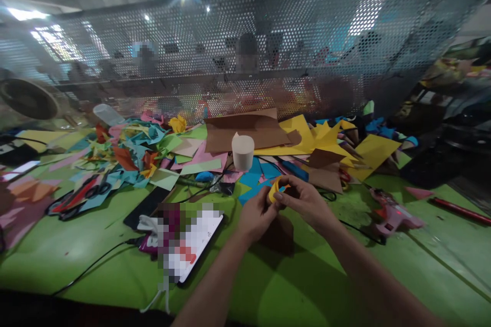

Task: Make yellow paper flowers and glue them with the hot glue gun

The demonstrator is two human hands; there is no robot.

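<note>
- Since the scissors (72, 200) on the left lie among loose paper scraps (128, 157), a careless reach there could meet the blades; how far these stand open is hard to tell.
- Just right of them, a plug (133, 241) sits at a purple device (149, 246) beside a phone (199, 244) on the green tabletop (34, 265); a forearm swinging left could knock or drag these.
- Around the middle, a white paper cylinder (243, 154) stands upright on the far side of the hands; it looks light, so brushing knuckles could topple it.
- Nearer, the left hand (256, 216) pinches the left side of a curled yellow strip (273, 192), raised above the tabletop; too hard a squeeze could crease or flatten the curl.
- Meeting it from the other side, the right hand (306, 199) grips the same strip in its fingertips; should either pinch slacken, the coil could spring open or its layers slip out of line.
- Farther right, a pink glue gun (397, 217) lies with a red light showing; if hot, which cannot be told, it could burn a hand reaching past.
- At the far right, a red stick (460, 209) lies loose and could roll if bumped.
</note>
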